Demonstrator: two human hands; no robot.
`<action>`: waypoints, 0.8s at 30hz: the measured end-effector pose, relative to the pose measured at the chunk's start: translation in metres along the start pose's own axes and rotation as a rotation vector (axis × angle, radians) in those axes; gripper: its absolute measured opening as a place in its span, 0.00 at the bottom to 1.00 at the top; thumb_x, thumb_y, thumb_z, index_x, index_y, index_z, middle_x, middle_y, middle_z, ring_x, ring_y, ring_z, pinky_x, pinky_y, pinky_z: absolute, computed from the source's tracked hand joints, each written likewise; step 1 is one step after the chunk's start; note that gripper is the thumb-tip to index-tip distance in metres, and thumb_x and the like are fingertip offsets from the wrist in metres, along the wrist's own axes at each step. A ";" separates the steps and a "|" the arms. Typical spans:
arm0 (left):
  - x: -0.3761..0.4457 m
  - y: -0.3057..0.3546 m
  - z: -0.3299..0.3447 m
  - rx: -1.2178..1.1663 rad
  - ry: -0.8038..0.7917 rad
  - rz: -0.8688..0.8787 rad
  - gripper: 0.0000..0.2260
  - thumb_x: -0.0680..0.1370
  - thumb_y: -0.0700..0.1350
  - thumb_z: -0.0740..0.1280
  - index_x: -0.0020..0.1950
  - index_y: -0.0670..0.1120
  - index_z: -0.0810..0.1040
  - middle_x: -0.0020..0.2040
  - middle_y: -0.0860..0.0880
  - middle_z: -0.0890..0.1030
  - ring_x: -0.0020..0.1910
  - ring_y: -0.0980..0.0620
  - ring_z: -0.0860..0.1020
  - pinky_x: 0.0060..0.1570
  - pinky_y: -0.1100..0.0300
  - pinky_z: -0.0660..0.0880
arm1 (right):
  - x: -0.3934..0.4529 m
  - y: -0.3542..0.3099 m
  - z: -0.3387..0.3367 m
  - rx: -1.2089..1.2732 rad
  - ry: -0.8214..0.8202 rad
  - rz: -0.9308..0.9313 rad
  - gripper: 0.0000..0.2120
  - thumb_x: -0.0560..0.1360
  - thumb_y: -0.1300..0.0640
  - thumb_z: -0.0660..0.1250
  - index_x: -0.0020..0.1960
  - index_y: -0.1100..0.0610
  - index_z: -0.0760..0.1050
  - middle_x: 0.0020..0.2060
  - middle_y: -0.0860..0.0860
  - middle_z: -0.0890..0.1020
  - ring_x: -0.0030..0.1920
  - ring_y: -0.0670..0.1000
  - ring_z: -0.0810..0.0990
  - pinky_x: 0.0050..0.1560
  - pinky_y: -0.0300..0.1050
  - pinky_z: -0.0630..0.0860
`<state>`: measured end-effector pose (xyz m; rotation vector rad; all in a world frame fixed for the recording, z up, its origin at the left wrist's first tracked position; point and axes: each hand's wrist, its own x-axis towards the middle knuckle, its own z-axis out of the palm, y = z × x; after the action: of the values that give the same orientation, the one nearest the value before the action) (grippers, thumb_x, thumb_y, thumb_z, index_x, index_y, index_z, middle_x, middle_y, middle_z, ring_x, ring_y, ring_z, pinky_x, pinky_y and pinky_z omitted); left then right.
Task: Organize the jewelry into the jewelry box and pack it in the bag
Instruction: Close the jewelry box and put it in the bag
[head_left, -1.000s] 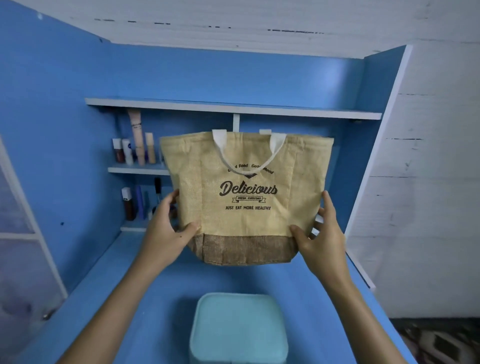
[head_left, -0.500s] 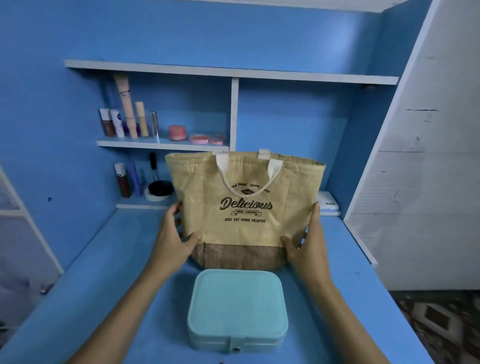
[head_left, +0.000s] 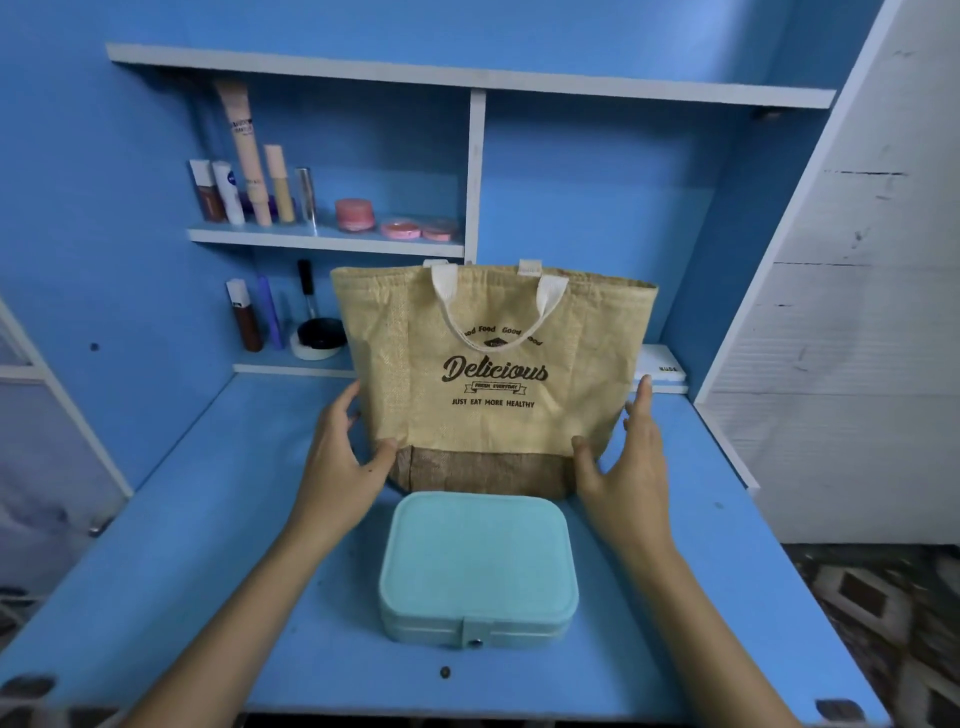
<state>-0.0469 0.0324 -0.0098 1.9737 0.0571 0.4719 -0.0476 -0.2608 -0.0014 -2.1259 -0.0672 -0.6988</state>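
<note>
Steadying soft, floppy jute tote bag (head_left: 493, 374) behind closed jewelry box (head_left: 478, 569), left hand (head_left: 345, 462) and right hand (head_left: 621, 467) fingers straight, thumbs pressing; likely gripping rim best.

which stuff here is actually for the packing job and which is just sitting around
For the job: jute bag, standing on the desk between left hand and right hand; closed teal jewelry box in front of it.

Lying about: cosmetic tubes, pink jars, black pot, white box.
</note>
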 end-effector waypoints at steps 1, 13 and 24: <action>-0.007 0.005 -0.001 -0.006 0.007 0.006 0.31 0.77 0.46 0.72 0.76 0.56 0.62 0.70 0.61 0.66 0.68 0.59 0.69 0.67 0.50 0.71 | -0.004 -0.005 -0.003 -0.002 0.009 -0.009 0.42 0.77 0.57 0.69 0.81 0.50 0.45 0.59 0.44 0.68 0.59 0.45 0.68 0.51 0.30 0.62; -0.088 0.025 -0.018 0.246 -0.422 0.435 0.29 0.74 0.66 0.67 0.71 0.54 0.72 0.75 0.61 0.64 0.75 0.59 0.64 0.70 0.67 0.60 | -0.074 -0.042 -0.024 -0.026 -0.439 -0.381 0.21 0.78 0.39 0.63 0.64 0.50 0.79 0.67 0.45 0.75 0.71 0.44 0.70 0.69 0.34 0.65; -0.087 0.019 -0.020 0.409 -0.438 0.539 0.36 0.70 0.73 0.66 0.71 0.52 0.74 0.74 0.58 0.67 0.74 0.59 0.64 0.72 0.65 0.60 | -0.081 -0.037 -0.021 -0.072 -0.444 -0.450 0.20 0.79 0.40 0.62 0.61 0.52 0.81 0.64 0.47 0.79 0.70 0.48 0.72 0.69 0.44 0.71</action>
<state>-0.1374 0.0194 -0.0123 2.4554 -0.7197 0.3740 -0.1360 -0.2376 -0.0049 -2.3233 -0.7902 -0.4677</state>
